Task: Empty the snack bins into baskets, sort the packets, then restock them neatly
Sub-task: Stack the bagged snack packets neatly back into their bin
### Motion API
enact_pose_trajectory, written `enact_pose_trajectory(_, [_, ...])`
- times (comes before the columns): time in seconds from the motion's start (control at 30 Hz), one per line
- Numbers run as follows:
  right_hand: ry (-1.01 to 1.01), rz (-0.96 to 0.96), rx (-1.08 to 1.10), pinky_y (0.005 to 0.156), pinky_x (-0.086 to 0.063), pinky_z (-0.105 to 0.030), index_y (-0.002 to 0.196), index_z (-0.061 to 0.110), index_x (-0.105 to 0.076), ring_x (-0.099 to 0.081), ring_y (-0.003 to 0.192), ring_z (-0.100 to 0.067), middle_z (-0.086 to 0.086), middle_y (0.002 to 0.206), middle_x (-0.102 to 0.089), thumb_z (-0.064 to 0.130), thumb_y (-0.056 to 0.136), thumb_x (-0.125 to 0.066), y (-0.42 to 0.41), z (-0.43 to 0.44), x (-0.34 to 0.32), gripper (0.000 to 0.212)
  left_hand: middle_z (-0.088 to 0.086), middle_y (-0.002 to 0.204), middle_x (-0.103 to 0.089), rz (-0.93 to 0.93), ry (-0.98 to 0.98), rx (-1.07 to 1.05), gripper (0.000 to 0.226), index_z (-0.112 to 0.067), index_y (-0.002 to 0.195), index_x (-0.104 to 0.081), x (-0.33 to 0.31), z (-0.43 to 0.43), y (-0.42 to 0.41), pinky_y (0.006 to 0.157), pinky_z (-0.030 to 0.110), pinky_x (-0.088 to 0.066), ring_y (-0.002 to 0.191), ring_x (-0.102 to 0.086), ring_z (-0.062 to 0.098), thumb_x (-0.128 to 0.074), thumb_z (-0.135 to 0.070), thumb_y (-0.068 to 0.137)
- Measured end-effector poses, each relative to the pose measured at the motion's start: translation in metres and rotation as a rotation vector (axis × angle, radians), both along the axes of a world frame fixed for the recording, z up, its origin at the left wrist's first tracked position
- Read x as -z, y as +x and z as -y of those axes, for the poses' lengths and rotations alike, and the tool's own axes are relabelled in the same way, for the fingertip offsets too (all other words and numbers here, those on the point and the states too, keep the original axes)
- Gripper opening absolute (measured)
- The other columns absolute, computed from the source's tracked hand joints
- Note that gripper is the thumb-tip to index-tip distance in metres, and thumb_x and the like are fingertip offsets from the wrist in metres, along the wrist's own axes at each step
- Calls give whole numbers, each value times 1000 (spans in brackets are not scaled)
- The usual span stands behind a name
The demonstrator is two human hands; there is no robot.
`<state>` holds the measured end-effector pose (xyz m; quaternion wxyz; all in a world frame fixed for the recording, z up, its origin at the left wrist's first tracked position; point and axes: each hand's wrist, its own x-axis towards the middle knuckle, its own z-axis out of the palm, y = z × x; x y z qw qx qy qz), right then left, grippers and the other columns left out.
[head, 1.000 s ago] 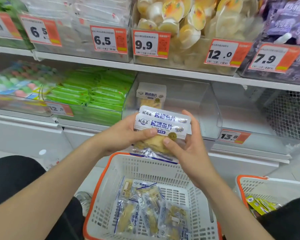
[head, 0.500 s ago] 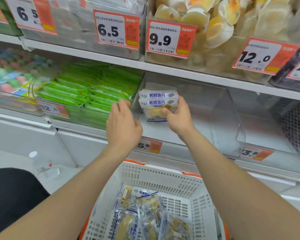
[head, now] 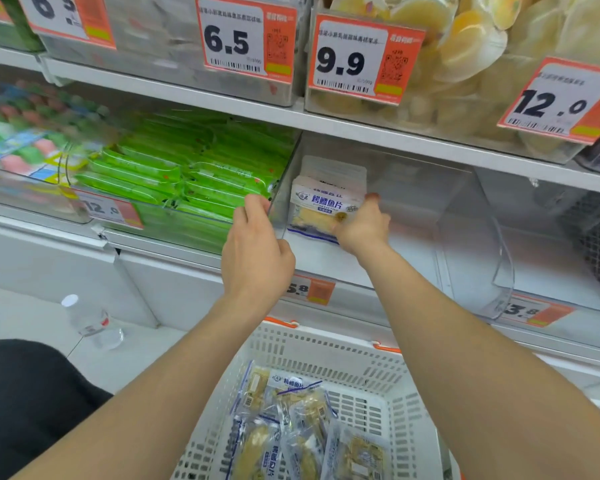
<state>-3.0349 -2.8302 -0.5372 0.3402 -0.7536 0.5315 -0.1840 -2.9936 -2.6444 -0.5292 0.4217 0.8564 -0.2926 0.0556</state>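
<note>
Right hand (head: 362, 230) holds perhaps two fish packets (head: 321, 211).

The clear bin (head: 413, 202) stands open at the front, and the bare floor to the right of the fish packets (head: 321, 211) leaves room for a hand to pass. The packets stand against its left wall, with the right hand (head: 362, 230) holding them, so that corner is filled. The upper shelf (head: 361, 131) closes the space overhead, and a clear side wall (head: 499, 258) bounds it on the right. The left hand (head: 255, 254) is at the wall dividing this bin from the one packed with green packets (head: 174, 174), which leave no gap. Below, the basket (head: 326, 344) is open on top, with loose packets (head: 291, 427) covering part of its floor. A bottle (head: 90, 322) stands on the floor to the left.
</note>
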Motion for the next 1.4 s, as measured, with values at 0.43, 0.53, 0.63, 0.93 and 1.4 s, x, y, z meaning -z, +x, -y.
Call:
enact_pose_trajectory(0.43, [12, -53, 14, 84, -51, -38, 131, 3, -36, -62, 121, -38, -18, 132, -59, 19, 80, -88, 1, -10, -7, 75, 8, 117, -53, 1, -1, 2, 48, -15, 126, -43, -1, -2, -2, 74, 36, -36, 92, -50, 26, -62, 1, 85])
enact_pose_trajectory(0.53, [-58, -16, 17, 94, -51, -43, 133, 2, -36, -59, 123, -42, -22, 136, -52, 24, 81, -88, 1, -13, -9, 77, 8, 116, -53, 4, 10, -1, 49, -15, 127, -43, -1, -1, -2, 74, 37, -37, 97, -55, 31, -61, 0, 84])
enact_pose_trajectory(0.63, [-79, -16, 23, 97, -50, -43, 137, 1, -33, -57, 124, -43, -23, 139, -45, 28, 80, -90, 2, -17, -8, 85, 8, 117, -53, 0, 16, -4, 49, -16, 127, -43, -1, -2, -1, 74, 38, -37, 97, -55, 32, -61, 0, 85])
enact_pose_trajectory(0.93, [-34, 31, -43, 87, -56, -36, 154, 45, -18, -61, 101, -29, -2, 109, -61, 28, 73, -89, 5, -13, -2, 109, 7, 115, -53, 9, 7, 0, 49, -15, 127, -43, 0, -1, -1, 73, 38, -38, 95, -54, 32, -60, 1, 84])
enact_pose_trajectory(1.4, [82, 103, -128, 73, -49, -27, 124, 16, -46, -57, 100, -22, -1, 118, -60, 23, 78, -91, -14, 8, -7, 65, 7, 117, -52, 11, 4, -4, 50, -15, 128, -42, 0, 0, -4, 71, 37, -38, 92, -54, 28, -62, 2, 85])
